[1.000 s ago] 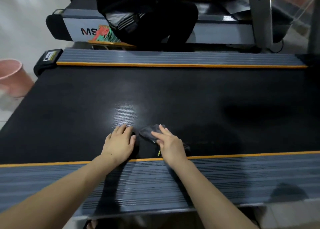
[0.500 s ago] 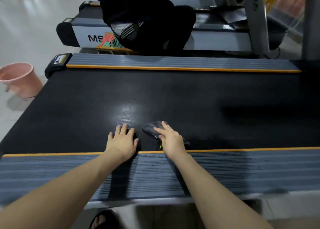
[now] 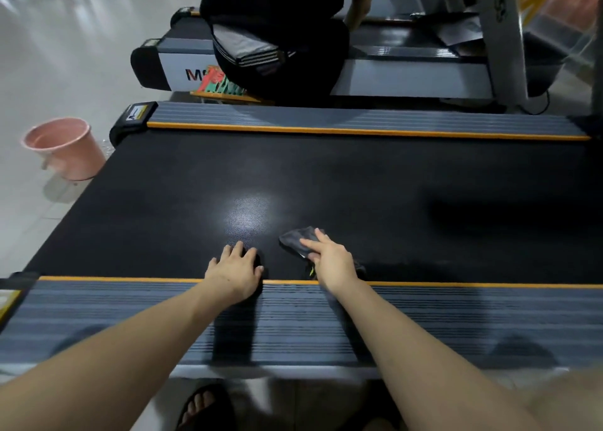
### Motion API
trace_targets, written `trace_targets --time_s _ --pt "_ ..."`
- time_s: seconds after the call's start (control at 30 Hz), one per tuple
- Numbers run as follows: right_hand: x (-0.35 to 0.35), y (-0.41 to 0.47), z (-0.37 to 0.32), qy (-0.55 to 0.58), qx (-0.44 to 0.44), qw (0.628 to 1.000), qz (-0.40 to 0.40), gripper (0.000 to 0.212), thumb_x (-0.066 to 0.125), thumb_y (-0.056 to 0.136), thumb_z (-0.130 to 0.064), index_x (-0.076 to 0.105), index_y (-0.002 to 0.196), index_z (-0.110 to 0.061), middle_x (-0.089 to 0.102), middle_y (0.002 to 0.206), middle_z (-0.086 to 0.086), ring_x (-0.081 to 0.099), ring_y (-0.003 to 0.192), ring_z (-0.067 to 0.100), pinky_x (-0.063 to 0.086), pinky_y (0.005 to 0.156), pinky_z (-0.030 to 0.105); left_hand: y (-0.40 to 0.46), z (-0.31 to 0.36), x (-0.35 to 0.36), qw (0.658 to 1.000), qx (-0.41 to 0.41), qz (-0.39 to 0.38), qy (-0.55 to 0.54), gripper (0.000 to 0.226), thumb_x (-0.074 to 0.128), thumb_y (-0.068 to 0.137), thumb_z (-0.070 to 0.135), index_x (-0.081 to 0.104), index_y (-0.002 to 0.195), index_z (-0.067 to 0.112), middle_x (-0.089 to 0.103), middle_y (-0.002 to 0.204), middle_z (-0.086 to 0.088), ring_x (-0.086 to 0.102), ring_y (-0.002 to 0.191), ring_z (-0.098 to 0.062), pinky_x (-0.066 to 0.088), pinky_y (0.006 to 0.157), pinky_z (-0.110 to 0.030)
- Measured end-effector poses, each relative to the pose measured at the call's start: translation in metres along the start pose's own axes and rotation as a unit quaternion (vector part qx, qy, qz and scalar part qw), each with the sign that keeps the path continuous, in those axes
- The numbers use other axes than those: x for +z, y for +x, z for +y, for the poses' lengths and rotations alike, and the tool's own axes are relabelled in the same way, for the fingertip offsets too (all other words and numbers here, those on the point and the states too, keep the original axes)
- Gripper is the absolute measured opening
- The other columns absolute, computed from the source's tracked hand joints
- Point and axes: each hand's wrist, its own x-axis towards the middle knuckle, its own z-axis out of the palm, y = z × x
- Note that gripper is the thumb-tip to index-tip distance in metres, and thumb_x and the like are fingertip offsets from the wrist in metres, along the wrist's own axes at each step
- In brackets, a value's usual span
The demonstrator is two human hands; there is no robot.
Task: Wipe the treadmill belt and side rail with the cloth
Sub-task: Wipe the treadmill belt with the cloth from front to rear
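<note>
Since the earlier frames your view had tipped down and pulled back, so the pink bucket (image 3: 63, 148) showed whole at the left edge and your sandalled foot (image 3: 204, 409) came in at the bottom; your hands had barely shifted. Your left hand (image 3: 235, 272) lay flat and spread, palm down, across the orange edge line, fingertips on the belt (image 3: 359, 186), holding nothing. Your right hand (image 3: 329, 261) pressed the cloth (image 3: 298, 239) onto the belt with fingers extended, not closed around it. The cloth sat low in the centre of the frame, just above the near rail (image 3: 424, 323), dark and bunched, its long axis running from the upper left down to the lower right under your palm. The belt was open to the right and towards the far rail (image 3: 359, 120) at the top. Beyond it, another person (image 3: 277, 39) crouched by a second treadmill (image 3: 408, 78).
</note>
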Motion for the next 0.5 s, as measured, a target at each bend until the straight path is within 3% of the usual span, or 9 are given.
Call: trace_targets --time_s 0.2,0.5 --pt "-0.013 0.000 -0.009 -0.046 0.000 0.998 -0.042 0.040 0.051 0.102 -0.015 0.060 0.135 -0.036 0.027 0.162 -0.005 0.026 0.149 0.021 0.023 0.120 0.037 -0.008 0.013 -0.010 1.000 0.005 -0.001 0.013 0.049 0.036 0.100 0.049 0.035 0.146 0.031 0.023 0.162 -0.001 0.018 0.149 -0.028 0.029 0.116 -0.054" --pt "0.002 0.019 -0.007 -0.037 -0.015 0.999 0.021 0.043 0.054 0.098 -0.002 0.065 0.129 -0.029 0.036 0.159 -0.001 0.026 0.149 0.016 0.025 0.115 0.027 0.022 0.015 -0.013 0.999 0.016 0.030 0.004 0.057 0.035 0.103 0.048 0.023 0.156 0.030 0.012 0.168 -0.002 0.009 0.154 -0.029 0.020 0.121 -0.052"
